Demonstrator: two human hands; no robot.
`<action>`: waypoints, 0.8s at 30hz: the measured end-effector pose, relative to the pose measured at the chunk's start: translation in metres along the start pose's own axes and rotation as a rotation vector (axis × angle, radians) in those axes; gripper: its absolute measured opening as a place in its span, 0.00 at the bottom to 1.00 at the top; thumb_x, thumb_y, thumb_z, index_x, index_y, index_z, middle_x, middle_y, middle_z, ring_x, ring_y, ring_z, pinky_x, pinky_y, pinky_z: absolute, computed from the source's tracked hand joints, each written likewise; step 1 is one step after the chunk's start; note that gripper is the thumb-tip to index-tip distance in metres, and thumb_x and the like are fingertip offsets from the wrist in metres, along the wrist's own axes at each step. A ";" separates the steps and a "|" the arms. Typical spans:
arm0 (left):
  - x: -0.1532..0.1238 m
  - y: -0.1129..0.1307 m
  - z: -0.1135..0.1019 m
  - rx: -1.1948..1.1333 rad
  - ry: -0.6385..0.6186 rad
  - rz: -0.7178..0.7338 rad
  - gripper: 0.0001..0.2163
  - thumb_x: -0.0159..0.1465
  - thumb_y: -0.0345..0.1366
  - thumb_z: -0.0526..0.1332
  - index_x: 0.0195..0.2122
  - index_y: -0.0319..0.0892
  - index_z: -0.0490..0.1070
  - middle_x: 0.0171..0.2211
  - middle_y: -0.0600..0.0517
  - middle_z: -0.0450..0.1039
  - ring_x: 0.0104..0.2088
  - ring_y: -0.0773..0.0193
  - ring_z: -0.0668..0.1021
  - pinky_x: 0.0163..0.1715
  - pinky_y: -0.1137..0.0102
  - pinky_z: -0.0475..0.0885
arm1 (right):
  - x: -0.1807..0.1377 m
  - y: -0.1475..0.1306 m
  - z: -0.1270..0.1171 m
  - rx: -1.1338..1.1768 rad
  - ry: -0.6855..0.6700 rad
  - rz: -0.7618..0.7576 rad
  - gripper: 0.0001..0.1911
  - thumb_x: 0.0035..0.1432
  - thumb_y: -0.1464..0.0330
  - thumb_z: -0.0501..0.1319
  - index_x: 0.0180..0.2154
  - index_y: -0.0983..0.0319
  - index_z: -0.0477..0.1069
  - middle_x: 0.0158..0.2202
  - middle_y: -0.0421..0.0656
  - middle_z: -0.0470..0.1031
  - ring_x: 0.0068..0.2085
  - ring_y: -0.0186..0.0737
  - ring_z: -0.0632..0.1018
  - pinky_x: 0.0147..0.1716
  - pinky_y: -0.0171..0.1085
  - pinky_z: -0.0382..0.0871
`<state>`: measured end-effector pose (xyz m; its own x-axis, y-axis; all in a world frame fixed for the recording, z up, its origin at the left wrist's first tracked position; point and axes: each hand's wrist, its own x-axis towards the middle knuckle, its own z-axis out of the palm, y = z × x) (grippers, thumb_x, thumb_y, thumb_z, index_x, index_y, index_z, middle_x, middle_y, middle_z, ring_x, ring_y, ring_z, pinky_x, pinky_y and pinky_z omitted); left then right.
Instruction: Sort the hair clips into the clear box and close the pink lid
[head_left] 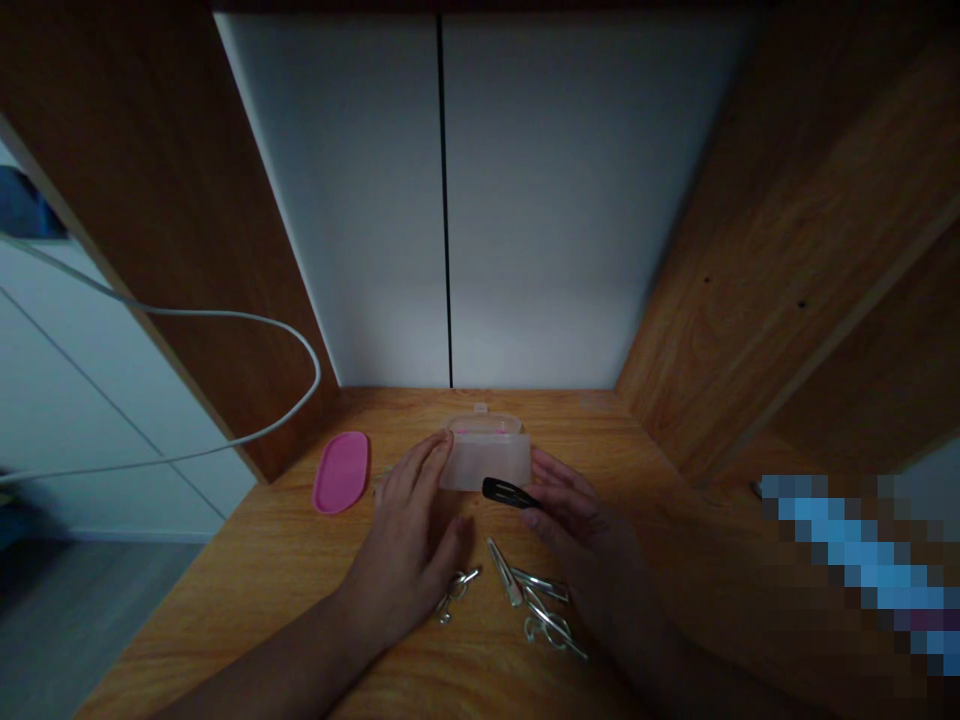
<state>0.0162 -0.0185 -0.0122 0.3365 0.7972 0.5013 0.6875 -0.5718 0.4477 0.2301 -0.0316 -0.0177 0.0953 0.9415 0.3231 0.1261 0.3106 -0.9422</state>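
A translucent plastic box (487, 462) sits between my hands near the back of the wooden surface, its hinged clear lid (486, 425) behind it. My left hand (405, 520) is open, its fingers laid against the box's left end and its thumb apart. With my right hand (581, 520) I pinch a black snap hair clip (504, 492) in front of the box. Some right fingers reach the box's right end. Below the hands lie a pale snap hair clip (505, 573), silvery clips (540, 582) and small metal pieces with loops (456, 592).
A pink oval tray or lid (341, 473) lies left of my left hand. A small object, mostly hidden, shows beside that hand. A white cable (307, 345) loops in from the left. Wooden side panels (720, 330) and a white back panel (540, 220) enclose the surface.
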 end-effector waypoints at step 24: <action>0.000 0.005 -0.005 -0.177 0.044 0.040 0.08 0.64 0.28 0.61 0.41 0.47 0.76 0.50 0.46 0.62 0.53 0.53 0.69 0.53 0.54 0.69 | -0.002 0.000 -0.003 -0.258 0.087 -0.093 0.10 0.57 0.60 0.66 0.42 0.53 0.80 0.57 0.46 0.66 0.60 0.52 0.68 0.59 0.55 0.63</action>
<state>0.0167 -0.0223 -0.0062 0.3299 0.7661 0.5517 0.5488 -0.6311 0.5482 0.2326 -0.0334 -0.0184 0.1544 0.8926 0.4235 0.3844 0.3406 -0.8580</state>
